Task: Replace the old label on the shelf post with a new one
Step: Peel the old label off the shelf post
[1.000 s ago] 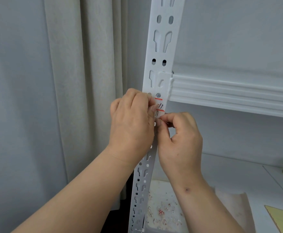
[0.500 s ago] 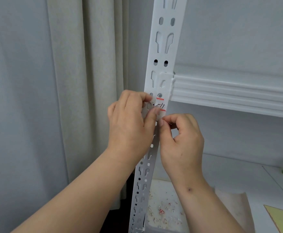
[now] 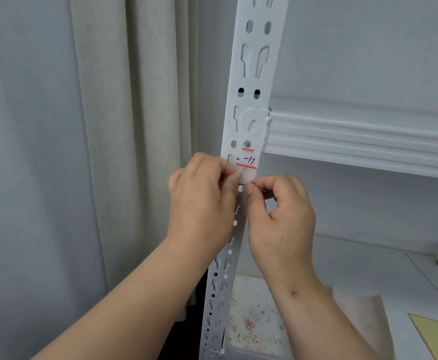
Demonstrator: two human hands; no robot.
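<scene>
A white perforated shelf post [image 3: 254, 74] runs up the middle of the view. A white label [image 3: 246, 162] with red lines and black handwriting sticks on the post just below the shelf beam. My left hand [image 3: 202, 201] is at the label's lower left edge, fingertips curled against it. My right hand [image 3: 280, 214] pinches the label's bottom edge between thumb and forefinger. Both hands cover the post below the label.
A white shelf beam [image 3: 355, 144] runs right from the post. A beige curtain [image 3: 134, 126] hangs to the left. On the lower shelf lie a white tray [image 3: 254, 331] with paper scraps, a pale cloth [image 3: 363, 315] and a yellow sheet [image 3: 433, 336].
Both hands have slid down the post, uncovering more of the label's writing. They now work at its bottom edge.
</scene>
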